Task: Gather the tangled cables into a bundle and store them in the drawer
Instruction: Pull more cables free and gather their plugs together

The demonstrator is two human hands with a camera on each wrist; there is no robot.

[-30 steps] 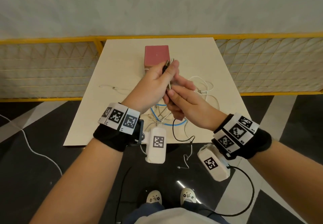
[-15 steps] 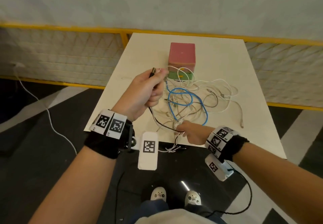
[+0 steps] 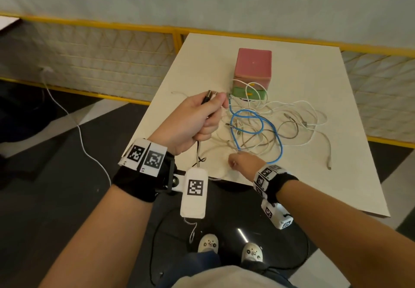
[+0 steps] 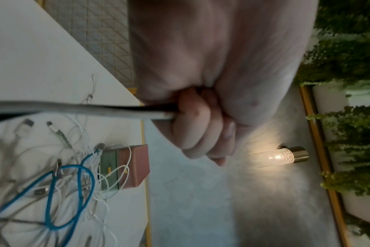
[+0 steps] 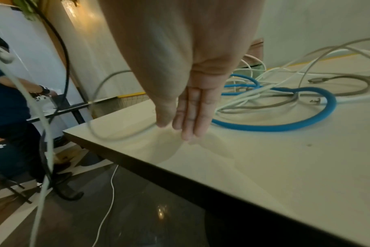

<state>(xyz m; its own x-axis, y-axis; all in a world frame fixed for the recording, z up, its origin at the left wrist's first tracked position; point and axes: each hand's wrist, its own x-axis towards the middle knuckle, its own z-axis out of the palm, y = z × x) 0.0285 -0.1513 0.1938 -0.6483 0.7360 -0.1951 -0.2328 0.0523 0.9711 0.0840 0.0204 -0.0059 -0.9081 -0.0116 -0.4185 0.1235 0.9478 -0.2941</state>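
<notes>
Cables (image 3: 267, 128) lie in a loose tangle on the pale, matte surface (image 3: 314, 182), thin white and grey cords looped around one thicker blue cable (image 3: 258, 126) that forms two rounded coils. Behind the tangle stands a small cube-shaped drawer unit (image 3: 253, 72), pink on top with one green drawer front at its base; a white cord drapes across that front. The left hand (image 3: 193, 121), raised above the near edge, grips two cords, one black and one grey, in a closed fist with their plugs protruding. The right hand (image 3: 244, 162) rests with straight fingers (image 5: 190, 117) on the surface beside the blue coil.
</notes>
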